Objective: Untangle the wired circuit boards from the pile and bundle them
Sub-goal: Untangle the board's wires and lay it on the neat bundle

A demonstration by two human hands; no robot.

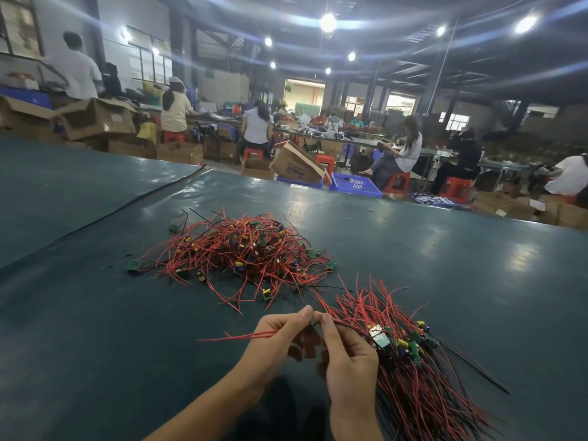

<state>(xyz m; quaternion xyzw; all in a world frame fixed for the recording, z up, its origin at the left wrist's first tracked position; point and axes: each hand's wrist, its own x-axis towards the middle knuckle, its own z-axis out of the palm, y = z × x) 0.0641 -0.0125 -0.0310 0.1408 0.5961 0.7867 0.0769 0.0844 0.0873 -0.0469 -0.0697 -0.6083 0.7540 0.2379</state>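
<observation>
The left hand [276,342] pinches a few red wires [235,336] that stick out to the side. The right hand [348,370] curls round the bundle [410,386]. Its thumb meets the left thumb, likely to keep the sorted wires together while more are added. In the bundle, the little boards [380,337] sit close in a row so it stays tidy. Farther on the table [95,313] lies the pile [241,253], a messy knot with lots left to pull out. Far behind, people [402,151] sit at other tables near a blue basket [354,186].
</observation>
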